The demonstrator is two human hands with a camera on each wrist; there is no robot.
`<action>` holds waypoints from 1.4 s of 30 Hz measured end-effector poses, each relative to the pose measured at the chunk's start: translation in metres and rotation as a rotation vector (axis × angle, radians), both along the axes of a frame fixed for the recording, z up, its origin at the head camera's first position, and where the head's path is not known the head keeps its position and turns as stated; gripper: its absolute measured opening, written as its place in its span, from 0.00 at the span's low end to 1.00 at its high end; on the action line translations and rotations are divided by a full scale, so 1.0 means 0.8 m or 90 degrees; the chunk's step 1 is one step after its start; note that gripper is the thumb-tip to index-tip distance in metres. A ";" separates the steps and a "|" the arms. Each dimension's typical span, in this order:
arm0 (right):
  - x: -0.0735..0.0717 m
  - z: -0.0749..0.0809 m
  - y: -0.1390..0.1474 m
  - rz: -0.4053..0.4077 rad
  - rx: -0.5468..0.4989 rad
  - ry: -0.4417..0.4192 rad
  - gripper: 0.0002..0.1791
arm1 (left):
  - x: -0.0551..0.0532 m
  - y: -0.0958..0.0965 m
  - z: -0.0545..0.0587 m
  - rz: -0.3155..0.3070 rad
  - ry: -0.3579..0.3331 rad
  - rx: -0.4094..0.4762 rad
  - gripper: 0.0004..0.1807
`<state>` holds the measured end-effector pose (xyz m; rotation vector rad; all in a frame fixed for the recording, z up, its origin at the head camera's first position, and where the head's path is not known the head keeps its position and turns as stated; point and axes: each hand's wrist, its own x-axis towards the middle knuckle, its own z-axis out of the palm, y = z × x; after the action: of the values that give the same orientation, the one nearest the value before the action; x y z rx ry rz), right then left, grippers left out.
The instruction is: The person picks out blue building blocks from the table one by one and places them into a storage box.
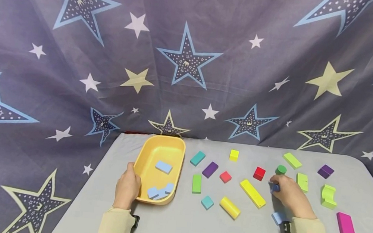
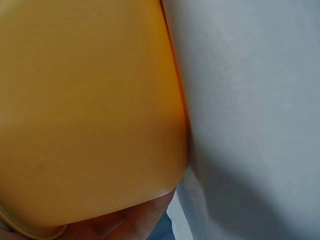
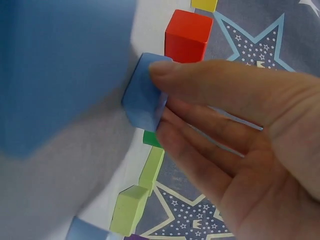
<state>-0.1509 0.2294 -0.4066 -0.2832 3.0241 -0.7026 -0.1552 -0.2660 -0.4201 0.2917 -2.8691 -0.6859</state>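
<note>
At the left of the head view, my left hand (image 1: 127,186) grips the near left side of a yellow plastic tray (image 1: 137,164). Inside the tray lie several light blue blocks (image 1: 163,167). The left wrist view is mostly filled by the tray's outer wall (image 2: 95,115), with fingers (image 2: 135,220) curled under its edge. Over at the right, my right hand (image 1: 288,192) pinches a small blue block (image 3: 142,92) between thumb and fingertips, close over the table. Another light blue block (image 1: 278,217) lies by the right wrist, looming large in the right wrist view.
Around the right hand are a green cylinder (image 1: 281,170), a red cube (image 1: 259,173) and a lime block (image 1: 302,182). A long yellow block (image 1: 252,193) and a yellow cylinder (image 1: 229,208) lie mid-table. A magenta block (image 1: 346,226) is at the far right. A star-patterned curtain (image 1: 187,105) hangs behind the table.
</note>
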 end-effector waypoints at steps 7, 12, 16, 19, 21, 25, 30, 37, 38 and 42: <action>0.001 -0.001 0.005 0.009 0.016 -0.004 0.15 | 0.000 -0.001 0.001 0.000 -0.004 -0.001 0.21; 0.000 0.001 0.008 -0.005 0.016 -0.028 0.16 | 0.001 0.000 0.001 0.000 -0.002 0.001 0.21; -0.001 0.002 0.008 -0.010 0.012 -0.033 0.17 | 0.003 0.000 0.003 0.000 0.000 0.001 0.22; 0.000 0.002 0.007 -0.008 0.006 -0.025 0.17 | 0.003 0.000 0.003 -0.001 0.000 0.000 0.21; 0.002 0.004 0.006 -0.003 -0.001 -0.014 0.17 | 0.003 0.000 0.003 -0.002 0.001 -0.001 0.21; 0.003 0.009 0.002 0.002 -0.006 0.004 0.17 | 0.002 0.000 0.002 -0.002 0.003 -0.001 0.21; 0.003 0.014 -0.002 0.000 -0.004 0.011 0.17 | 0.001 -0.001 0.001 0.001 0.007 -0.001 0.21; 0.006 0.016 -0.004 0.006 -0.012 0.016 0.17 | 0.000 -0.001 -0.001 0.003 0.011 -0.001 0.21; 0.006 0.016 -0.004 0.007 -0.012 0.015 0.17 | 0.000 -0.001 -0.001 0.003 0.011 0.000 0.21; 0.007 0.019 -0.006 0.005 -0.014 0.010 0.17 | 0.000 -0.002 -0.002 0.004 0.014 0.001 0.21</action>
<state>-0.1455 0.2249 -0.3917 -0.3019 3.0294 -0.7370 -0.1554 -0.2676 -0.4214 0.2909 -2.8459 -0.6864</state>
